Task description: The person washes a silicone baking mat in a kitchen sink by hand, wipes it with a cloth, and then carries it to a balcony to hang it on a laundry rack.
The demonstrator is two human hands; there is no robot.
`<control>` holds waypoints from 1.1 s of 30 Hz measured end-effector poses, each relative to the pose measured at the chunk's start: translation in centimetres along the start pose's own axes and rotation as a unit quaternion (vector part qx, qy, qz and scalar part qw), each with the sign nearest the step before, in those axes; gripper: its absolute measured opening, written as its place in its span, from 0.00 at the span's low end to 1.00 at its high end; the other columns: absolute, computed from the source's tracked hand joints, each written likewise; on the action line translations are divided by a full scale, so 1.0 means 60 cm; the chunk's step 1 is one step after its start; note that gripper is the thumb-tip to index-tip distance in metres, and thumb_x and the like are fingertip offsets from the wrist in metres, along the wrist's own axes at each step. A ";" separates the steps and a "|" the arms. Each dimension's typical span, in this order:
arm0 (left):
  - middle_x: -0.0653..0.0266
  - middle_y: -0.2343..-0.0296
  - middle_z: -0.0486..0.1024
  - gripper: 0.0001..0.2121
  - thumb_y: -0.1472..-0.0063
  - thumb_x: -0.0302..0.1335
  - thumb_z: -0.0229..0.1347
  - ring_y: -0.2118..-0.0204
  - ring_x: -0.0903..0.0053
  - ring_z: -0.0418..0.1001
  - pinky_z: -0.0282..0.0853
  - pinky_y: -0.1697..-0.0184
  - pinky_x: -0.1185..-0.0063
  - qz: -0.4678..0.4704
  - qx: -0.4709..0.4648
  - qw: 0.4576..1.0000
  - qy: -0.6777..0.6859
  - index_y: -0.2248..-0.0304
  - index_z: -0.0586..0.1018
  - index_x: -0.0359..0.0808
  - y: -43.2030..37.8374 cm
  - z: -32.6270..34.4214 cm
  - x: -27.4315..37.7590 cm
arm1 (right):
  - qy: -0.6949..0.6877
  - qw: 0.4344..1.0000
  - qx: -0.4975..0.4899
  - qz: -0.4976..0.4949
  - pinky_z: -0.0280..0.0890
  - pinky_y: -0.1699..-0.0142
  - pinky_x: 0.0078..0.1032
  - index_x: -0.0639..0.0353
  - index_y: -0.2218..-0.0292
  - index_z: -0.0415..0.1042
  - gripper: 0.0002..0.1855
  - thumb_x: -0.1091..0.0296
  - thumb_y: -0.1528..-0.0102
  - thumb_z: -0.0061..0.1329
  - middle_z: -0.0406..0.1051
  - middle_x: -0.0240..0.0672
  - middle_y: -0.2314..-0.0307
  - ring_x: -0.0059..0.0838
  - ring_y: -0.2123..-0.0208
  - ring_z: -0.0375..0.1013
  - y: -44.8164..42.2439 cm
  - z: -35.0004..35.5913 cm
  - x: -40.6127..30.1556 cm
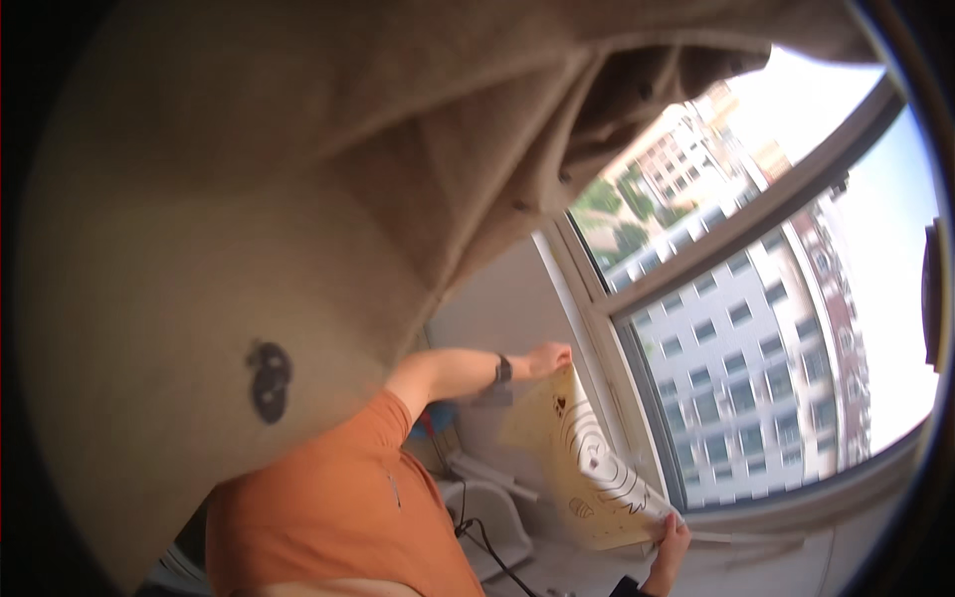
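Note:
My left hand (550, 360), with a dark watch on the wrist, pinches the upper corner of a pale yellow piece of fabric (548, 440) with cartoon line drawings. My right hand (674, 531) grips its lower corner, with a dark band at the wrist. Between the two hands the edge is stretched beside the window, and its white side shows along that edge. A large beige cloth (298, 246) with a dark printed figure fills the upper left, close to the camera. My orange shirt (321, 507) shows below it.
A window frame (735, 231) stands at the right, with buildings beyond the glass. Below the held fabric are a white plastic-looking seat or basin (489, 519) and a black cable (489, 548). A white rod (496, 477) lies near them.

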State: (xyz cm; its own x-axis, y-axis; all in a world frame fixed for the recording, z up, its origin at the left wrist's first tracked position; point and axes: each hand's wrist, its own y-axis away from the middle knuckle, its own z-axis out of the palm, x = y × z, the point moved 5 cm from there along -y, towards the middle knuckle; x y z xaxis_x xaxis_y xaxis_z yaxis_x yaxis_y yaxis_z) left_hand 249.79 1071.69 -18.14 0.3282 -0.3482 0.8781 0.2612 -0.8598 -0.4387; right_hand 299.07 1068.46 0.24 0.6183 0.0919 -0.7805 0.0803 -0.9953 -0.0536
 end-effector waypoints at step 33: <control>0.71 0.77 0.72 0.06 0.41 0.28 0.52 0.74 0.87 0.66 0.62 0.68 0.84 -0.196 0.186 0.889 -0.369 0.71 0.76 0.34 0.157 -1.165 0.298 | -0.342 0.796 -0.464 -0.184 0.61 0.57 0.18 0.70 0.60 0.70 0.19 0.59 0.42 0.47 0.72 0.32 0.68 0.18 0.66 0.67 0.000 1.039 -0.685</control>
State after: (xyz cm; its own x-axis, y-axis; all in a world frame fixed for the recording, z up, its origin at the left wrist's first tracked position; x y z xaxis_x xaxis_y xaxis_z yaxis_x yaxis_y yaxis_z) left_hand 194.69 1031.27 6.83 0.6165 0.4083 0.6733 0.7238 -0.6306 -0.2803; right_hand 224.92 1062.82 -6.50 -0.1251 0.0188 -0.9920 0.8973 -0.4245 -0.1212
